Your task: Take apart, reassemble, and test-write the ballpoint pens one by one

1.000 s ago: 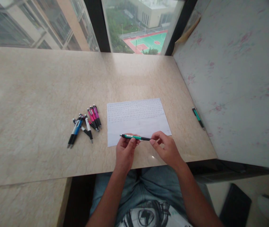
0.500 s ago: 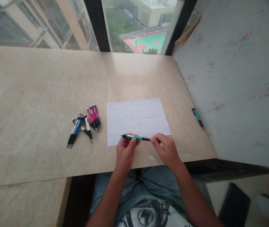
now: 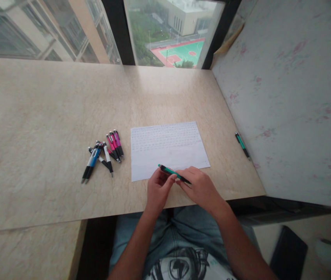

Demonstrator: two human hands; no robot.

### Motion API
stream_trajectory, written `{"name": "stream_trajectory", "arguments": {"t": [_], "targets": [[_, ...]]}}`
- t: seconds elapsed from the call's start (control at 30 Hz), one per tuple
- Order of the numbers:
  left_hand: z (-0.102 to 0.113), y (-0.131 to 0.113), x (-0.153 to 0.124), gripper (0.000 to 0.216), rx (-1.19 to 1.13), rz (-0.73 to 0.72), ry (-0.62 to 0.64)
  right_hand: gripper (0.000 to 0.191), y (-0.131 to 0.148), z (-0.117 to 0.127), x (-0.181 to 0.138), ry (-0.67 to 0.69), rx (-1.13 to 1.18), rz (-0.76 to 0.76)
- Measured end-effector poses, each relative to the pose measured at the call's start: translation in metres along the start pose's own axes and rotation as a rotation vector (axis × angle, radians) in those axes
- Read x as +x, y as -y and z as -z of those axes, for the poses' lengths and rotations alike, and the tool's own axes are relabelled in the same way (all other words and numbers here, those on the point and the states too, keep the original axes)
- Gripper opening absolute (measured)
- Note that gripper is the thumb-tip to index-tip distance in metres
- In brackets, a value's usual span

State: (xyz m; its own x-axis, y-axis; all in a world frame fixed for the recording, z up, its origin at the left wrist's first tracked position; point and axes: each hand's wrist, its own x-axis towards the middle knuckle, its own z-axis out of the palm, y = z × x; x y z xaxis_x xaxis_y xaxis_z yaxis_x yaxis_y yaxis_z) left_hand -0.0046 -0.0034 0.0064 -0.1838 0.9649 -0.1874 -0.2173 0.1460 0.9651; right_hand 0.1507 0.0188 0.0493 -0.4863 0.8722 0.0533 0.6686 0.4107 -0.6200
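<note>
A green and black pen is held tilted over the lower edge of a sheet of paper, its clicker end up and to the left. My left hand pinches the middle of the barrel between thumb and fingers. On the pen's black grip end my right hand is closed, thumb and fingers together around it. Rows of handwriting fill the upper half of the paper; its lower half is blank.
Left of the paper lie two blue pens, white pens and pink and purple pens. Another green pen rests by the wallpapered wall. A window stands behind the stone-patterned counter.
The pen has turned from nearly level to a slant, its grip end now lower. My right hand has slid left along it, closer to my left hand.
</note>
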Motion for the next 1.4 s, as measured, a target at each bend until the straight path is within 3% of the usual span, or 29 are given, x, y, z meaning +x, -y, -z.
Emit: {"name": "stream_trajectory", "arguments": {"t": [0.13, 0.27, 0.3, 0.43, 0.57, 0.67, 0.8, 1.13, 1.4], "targets": [[0.000, 0.008, -0.002, 0.019, 0.121, -0.051, 0.057, 0.011, 0.000, 0.005, -0.002, 0.045, -0.019, -0.004], [0.000, 0.003, -0.003, 0.017, 0.158, -0.069, 0.132, 0.012, -0.013, 0.009, -0.004, -0.038, 0.280, -0.142], [0.001, 0.000, -0.003, 0.017, 0.163, -0.072, 0.148, 0.020, -0.018, 0.008, -0.004, -0.094, 0.417, -0.197], [0.012, -0.011, 0.002, 0.019, 0.351, -0.162, 0.116, 0.084, -0.040, 0.004, 0.000, -0.358, 0.930, -0.349], [0.023, -0.009, 0.011, 0.011, 0.758, -0.404, 0.013, 0.095, -0.051, 0.001, 0.007, -0.513, 1.125, -0.371], [0.024, -0.003, 0.015, 0.010, 0.887, -0.518, 0.088, 0.091, -0.051, -0.002, 0.011, -0.581, 1.175, -0.388], [0.021, 0.000, 0.016, 0.012, 0.953, -0.553, 0.163, 0.089, -0.049, -0.006, 0.014, -0.677, 1.168, -0.408], [0.019, 0.000, 0.017, 0.013, 1.072, -0.576, 0.175, 0.087, -0.051, -0.010, 0.013, -0.748, 1.109, -0.388], [0.018, 0.000, 0.018, 0.013, 1.104, -0.586, 0.176, 0.089, -0.051, -0.012, 0.011, -0.722, 1.100, -0.360]]}}
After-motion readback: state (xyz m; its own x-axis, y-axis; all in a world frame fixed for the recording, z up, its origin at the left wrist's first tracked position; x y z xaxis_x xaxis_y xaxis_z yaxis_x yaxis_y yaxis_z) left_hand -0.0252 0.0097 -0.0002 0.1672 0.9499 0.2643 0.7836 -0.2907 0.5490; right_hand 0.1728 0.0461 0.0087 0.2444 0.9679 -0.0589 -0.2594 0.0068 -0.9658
